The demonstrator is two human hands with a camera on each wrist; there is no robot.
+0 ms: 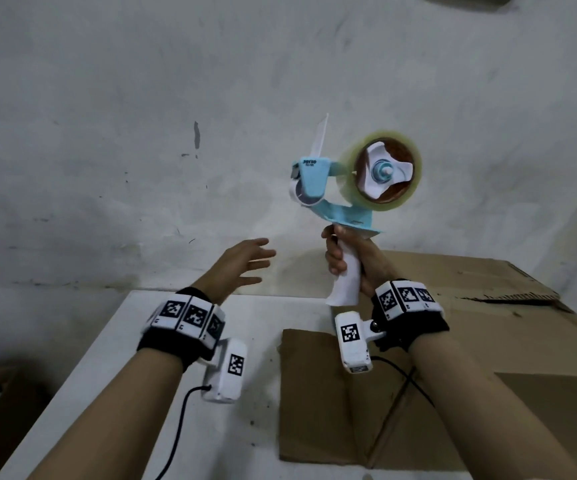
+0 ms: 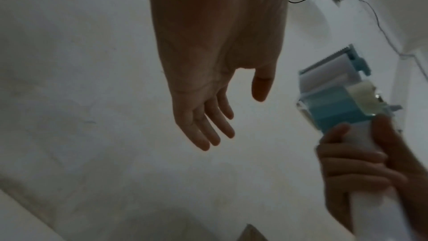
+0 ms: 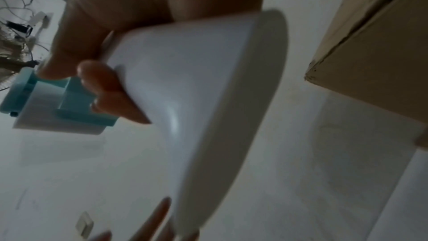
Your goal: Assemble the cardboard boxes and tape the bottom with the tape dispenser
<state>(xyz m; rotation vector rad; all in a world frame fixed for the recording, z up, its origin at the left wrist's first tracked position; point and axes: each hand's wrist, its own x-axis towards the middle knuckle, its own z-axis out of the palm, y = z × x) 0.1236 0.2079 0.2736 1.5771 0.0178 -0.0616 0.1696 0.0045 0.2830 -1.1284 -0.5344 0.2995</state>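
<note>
The right hand (image 1: pixel 347 252) grips the tape dispenser (image 1: pixel 353 188) upright at frame centre. Left of it, the left hand (image 1: pixel 242 265) hangs spread, holding nothing.

A white table (image 1: pixel 114 358), its top marked with dark specks, carries a flattened cardboard sheet (image 1: pixel 332 403) lying directly on it near the front, and a larger cardboard box (image 1: pixel 508 327) (upper edge torn and ragged) resting on its right side by the wall.
</note>
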